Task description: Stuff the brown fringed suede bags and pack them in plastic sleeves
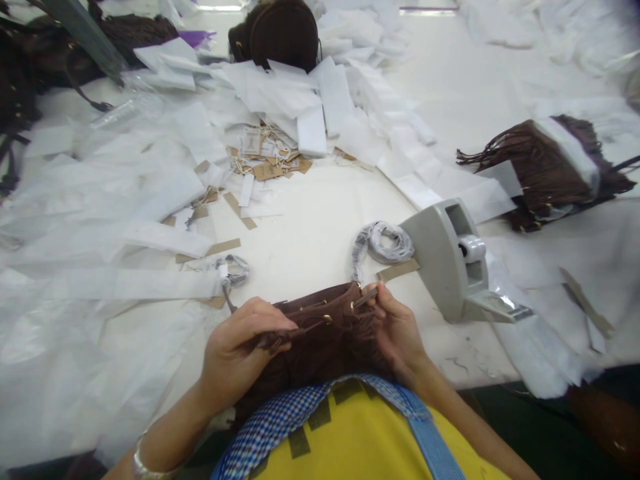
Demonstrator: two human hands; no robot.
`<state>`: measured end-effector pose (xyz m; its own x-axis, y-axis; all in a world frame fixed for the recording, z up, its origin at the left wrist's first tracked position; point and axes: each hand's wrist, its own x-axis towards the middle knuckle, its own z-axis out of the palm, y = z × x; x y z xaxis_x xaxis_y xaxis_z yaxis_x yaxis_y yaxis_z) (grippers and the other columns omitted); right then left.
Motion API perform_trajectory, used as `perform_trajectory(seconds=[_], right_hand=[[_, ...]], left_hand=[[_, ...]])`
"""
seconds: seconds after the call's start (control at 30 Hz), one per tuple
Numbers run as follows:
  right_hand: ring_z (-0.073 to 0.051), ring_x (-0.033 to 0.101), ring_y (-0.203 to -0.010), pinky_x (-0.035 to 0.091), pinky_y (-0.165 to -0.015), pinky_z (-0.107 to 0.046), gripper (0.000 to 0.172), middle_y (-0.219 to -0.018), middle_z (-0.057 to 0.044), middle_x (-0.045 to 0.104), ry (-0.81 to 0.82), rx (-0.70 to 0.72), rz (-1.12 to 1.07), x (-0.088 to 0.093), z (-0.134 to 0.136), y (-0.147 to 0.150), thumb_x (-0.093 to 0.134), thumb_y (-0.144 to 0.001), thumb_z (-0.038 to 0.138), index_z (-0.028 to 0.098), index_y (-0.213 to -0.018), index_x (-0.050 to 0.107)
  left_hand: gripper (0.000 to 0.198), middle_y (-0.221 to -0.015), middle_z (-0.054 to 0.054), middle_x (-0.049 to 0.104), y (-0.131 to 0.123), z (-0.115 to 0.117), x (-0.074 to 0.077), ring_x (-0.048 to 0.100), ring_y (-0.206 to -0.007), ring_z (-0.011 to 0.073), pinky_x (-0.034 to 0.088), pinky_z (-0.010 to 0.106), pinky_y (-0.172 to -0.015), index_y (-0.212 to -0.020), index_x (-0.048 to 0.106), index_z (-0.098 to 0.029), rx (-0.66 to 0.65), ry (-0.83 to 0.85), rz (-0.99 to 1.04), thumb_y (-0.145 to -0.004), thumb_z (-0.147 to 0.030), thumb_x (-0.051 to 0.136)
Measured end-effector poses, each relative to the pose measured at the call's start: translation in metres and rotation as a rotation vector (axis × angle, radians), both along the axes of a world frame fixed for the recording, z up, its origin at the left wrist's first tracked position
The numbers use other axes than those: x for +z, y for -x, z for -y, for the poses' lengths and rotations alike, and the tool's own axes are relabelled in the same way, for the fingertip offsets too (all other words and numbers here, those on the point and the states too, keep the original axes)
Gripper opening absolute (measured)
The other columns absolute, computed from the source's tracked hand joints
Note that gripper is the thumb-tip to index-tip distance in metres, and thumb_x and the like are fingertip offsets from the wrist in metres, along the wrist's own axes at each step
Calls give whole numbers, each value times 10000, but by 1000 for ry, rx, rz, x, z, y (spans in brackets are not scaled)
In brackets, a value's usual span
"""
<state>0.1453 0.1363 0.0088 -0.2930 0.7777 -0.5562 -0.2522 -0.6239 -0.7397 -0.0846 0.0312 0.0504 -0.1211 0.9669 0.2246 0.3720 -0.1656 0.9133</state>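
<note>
A brown suede bag [325,340] with gold eyelets rests at the table's near edge, against my body. My left hand [240,353] is closed, pinching the drawstring and the bag's gathered rim on the left. My right hand [397,330] is closed on the rim at the right, fingers pinching a brown strap end near an eyelet. A paper-wrapped strap [383,243] loops from the bag's top onto the table behind it.
A grey tape dispenser [450,267] stands just right of the bag. A fringed brown bag [540,170] lies at the far right. White tissue paper [100,267] covers the left side. Cardboard tags [265,163] lie mid-table; another dark bag [283,33] sits far back.
</note>
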Motion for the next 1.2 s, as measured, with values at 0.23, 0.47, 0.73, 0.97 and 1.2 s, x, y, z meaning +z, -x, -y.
perform_trajectory(seconds=[0.23, 0.47, 0.73, 0.97, 1.2], right_hand=[[-118, 511, -581, 443, -541, -228, 277, -714, 5, 609, -424, 182, 395, -3, -15, -14, 687, -847, 464, 191, -895, 691], [-164, 666, -797, 566, -745, -299, 157, -939, -47, 707, -810, 476, 387, 16, -35, -32, 636, -906, 263, 219, -1036, 713], [-211, 603, -1190, 514, -1010, -381, 396, -1301, -73, 630, -1262, 483, 622, 41, -19, -37, 524, -923, 96, 282, -1256, 631], [-194, 672, -931, 563, -814, -304, 262, -1105, -103, 700, -1488, 838, 699, 70, -8, -26, 643, -914, 283, 195, -1160, 658], [-131, 587, -677, 496, -590, -249, 153, -848, -88, 700, -1686, 638, 578, 61, -6, -28, 681, -897, 279, 126, -892, 668]], left_hand=[[252, -934, 59, 742, -18, -6, 28, 671, -843, 174, 562, 298, -763, -1097, 702, -226, -78, -136, -445, -889, -122, 606], [296, -1060, 55, 748, 5, -21, 28, 696, -955, 170, 554, 278, -905, -1180, 672, -248, -570, 4, -395, -936, -160, 528], [260, -1025, 19, 759, -8, -55, 26, 705, -916, 184, 538, 265, -827, -1059, 705, -248, -421, 393, -332, -980, -335, 473], [218, -872, -3, 738, -20, -37, 48, 679, -734, 155, 496, 219, -678, -984, 691, -265, -627, 326, -274, -950, -224, 479], [188, -866, 28, 684, -20, -89, 13, 647, -770, 150, 471, 233, -675, -890, 690, -189, -530, 319, -551, -945, -201, 511]])
